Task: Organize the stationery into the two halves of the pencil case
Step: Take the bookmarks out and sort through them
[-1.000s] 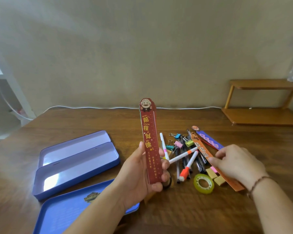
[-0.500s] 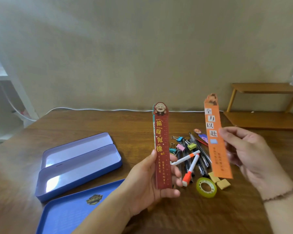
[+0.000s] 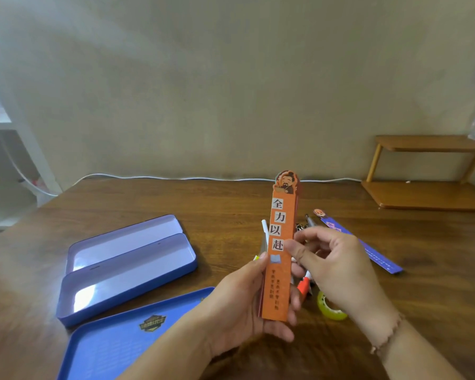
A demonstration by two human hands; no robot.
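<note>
Head view: left hand (image 3: 239,305) grips two stacked card bookmarks, orange bookmark (image 3: 280,256) in front; right hand (image 3: 337,267) pinches its edge. One purple bookmark (image 3: 365,245) on the bench (image 3: 231,204).

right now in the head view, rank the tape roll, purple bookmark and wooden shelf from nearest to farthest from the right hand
From the right hand:
1. tape roll, just below the hand, partly hidden by the wrist.
2. purple bookmark, flat on the table just beyond the hand.
3. wooden shelf, far right against the wall.

"全力以赴" on orange bookmark (image 3: 279,253)
</note>
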